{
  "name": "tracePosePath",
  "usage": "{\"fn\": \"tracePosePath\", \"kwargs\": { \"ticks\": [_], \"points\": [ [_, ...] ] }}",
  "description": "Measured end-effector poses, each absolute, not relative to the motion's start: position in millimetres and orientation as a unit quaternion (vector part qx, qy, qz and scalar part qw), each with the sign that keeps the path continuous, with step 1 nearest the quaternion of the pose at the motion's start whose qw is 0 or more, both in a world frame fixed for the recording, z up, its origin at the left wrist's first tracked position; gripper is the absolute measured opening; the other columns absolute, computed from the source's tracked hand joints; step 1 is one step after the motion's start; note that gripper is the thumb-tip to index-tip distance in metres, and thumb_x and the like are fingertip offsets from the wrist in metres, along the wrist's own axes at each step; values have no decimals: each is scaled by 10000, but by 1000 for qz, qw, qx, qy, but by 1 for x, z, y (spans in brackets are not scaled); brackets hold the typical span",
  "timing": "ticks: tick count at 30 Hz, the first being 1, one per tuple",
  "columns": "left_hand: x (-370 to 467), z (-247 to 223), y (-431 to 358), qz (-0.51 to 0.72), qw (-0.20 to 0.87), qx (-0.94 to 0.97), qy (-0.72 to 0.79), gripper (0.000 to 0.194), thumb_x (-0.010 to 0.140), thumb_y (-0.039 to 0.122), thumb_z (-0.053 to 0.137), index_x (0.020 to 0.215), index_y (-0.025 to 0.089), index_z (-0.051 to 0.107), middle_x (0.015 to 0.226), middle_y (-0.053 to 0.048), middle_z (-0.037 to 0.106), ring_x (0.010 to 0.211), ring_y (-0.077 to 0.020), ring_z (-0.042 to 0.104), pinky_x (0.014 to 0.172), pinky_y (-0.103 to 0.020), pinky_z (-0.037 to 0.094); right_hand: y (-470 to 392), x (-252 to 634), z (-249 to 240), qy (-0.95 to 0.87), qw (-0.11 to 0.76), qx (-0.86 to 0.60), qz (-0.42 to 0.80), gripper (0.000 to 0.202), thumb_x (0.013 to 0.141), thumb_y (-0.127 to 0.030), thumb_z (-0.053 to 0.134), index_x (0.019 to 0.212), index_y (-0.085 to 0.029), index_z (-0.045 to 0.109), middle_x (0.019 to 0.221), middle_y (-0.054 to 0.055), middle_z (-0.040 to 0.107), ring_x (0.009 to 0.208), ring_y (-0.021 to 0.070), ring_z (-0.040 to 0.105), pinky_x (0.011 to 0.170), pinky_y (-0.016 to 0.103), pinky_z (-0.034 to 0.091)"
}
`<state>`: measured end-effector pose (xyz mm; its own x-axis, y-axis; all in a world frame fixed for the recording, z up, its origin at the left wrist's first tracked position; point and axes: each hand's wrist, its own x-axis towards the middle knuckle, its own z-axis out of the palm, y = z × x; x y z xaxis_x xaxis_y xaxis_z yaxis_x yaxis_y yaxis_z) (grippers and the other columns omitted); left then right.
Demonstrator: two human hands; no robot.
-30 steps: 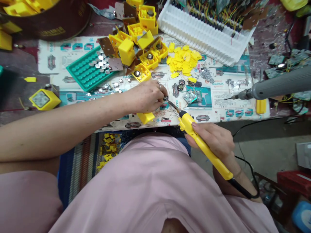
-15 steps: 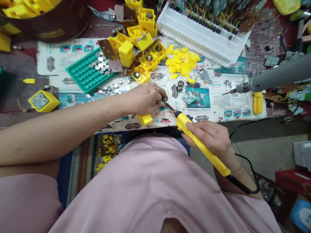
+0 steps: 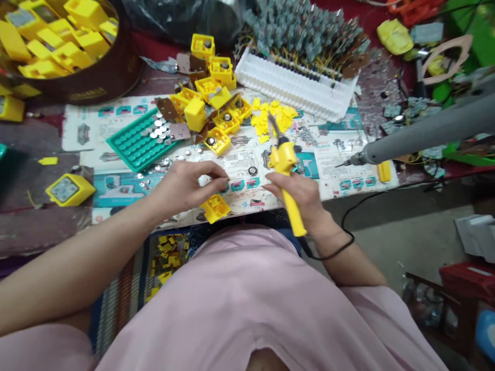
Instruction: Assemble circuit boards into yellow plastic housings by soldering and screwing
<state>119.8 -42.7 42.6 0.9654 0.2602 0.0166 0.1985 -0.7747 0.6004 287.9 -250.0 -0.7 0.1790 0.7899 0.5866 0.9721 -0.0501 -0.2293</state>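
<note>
Your right hand [image 3: 303, 191] grasps the yellow soldering iron [image 3: 285, 158], its tip aimed toward the far edge of the bench [image 3: 34, 226]. Your left hand [image 3: 184, 183]: thumb and fingertips nearly together; cannot tell whether anything small is pinched. Yellow housing [image 3: 216, 208] at the near edge, just your side of those fingers. Round black part [image 3: 252, 170] lies between your hands, in from that edge. Green tray [image 3: 129, 145] farther in, beyond your left wrist.

Black plastic bag [image 3: 181, 20] far side; red box [image 3: 467, 282] near blue object [image 3: 486, 332], lower right.
</note>
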Motion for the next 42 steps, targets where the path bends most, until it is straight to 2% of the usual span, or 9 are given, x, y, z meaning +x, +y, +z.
{"fn": "tracePosePath", "kwargs": {
  "ticks": [7, 15, 21, 24, 30, 35, 37, 40, 42],
  "points": [
    [95, 31, -51, 128, 292, 933, 169, 251, 965, 465, 490, 935, 317, 690, 884, 17, 782, 776, -180, 732, 709, -326, 614, -205, 280, -24, -653, 181, -733, -55, 358, 1004, -187, 457, 1327, -219, 608, 925, 50, 693, 882, 154, 651, 1093, 399, 454],
    [130, 43, -30, 91, 284, 949, 105, 350, 918, 466, 527, 1040, 194, 711, 1041, -65, 772, 959, -231, 732, 862, -358, 583, -229, 329, -5, -597, 235, -738, -206, 329, 993, -177, 468, 1294, -224, 593, 917, 44, 695, 833, 167, 675, 738, 279, 573],
    [225, 44, -34, -31, 164, 986, 20, 362, 939, 225, 458, 1186, 205, 723, 1247, -87, 713, 1154, -258, 670, 982, -395, 535, -251, 346, 21, -564, 267, -734, -267, 388, 953, -180, 561, 1334, -241, 532, 1080, 68, 721, 921, 197, 727, 769, 294, 604],
    [256, 36, -44, -85, 94, 992, -17, 395, 947, 212, 465, 1283, 238, 670, 1281, -98, 676, 1179, -263, 649, 939, -361, 538, -264, 335, 21, -576, 253, -734, -256, 418, 953, -165, 547, 1361, -250, 511, 1047, 64, 727, 900, 190, 721, 798, 286, 592],
    [263, 25, -41, -57, 50, 996, -49, 334, 950, 260, 441, 1088, 165, 730, 1118, -127, 721, 1049, -263, 677, 803, -329, 533, -301, 318, 13, -642, 172, -715, -215, 360, 966, -96, 439, 1263, -205, 610, 709, -10, 607, 664, 137, 584, 654, 230, 508],
    [239, 39, -27, 12, 229, 973, 30, 306, 908, 401, 503, 978, 195, 718, 998, -43, 761, 821, -179, 672, 796, -348, 553, -333, 306, 13, -667, 183, -699, -183, 320, 964, -81, 430, 1169, -170, 660, 687, -8, 578, 642, 130, 540, 640, 222, 486],
    [227, 50, -26, 41, 347, 934, 77, 275, 878, 423, 570, 968, 196, 696, 1079, -35, 756, 904, -184, 671, 882, -392, 564, -349, 302, 9, -668, 191, -702, -154, 302, 950, -82, 466, 1171, -159, 656, 726, 8, 614, 664, 131, 561, 651, 229, 499],
    [216, 63, -27, 76, 512, 845, 132, 126, 869, 321, 628, 914, 203, 641, 1173, -10, 737, 1080, -190, 652, 1045, -456, 525, -375, 300, -5, -657, 188, -717, -140, 320, 909, -80, 540, 1198, -168, 645, 750, 20, 648, 676, 144, 594, 660, 249, 525],
    [214, 66, -25, 100, 591, 781, 174, 60, 863, 242, 622, 847, 199, 583, 1059, 5, 755, 1014, -152, 660, 1062, -467, 524, -390, 301, -18, -634, 176, -731, -179, 350, 880, -76, 582, 1201, -199, 646, 744, 13, 658, 659, 144, 611, 663, 249, 538]
  ]
}}
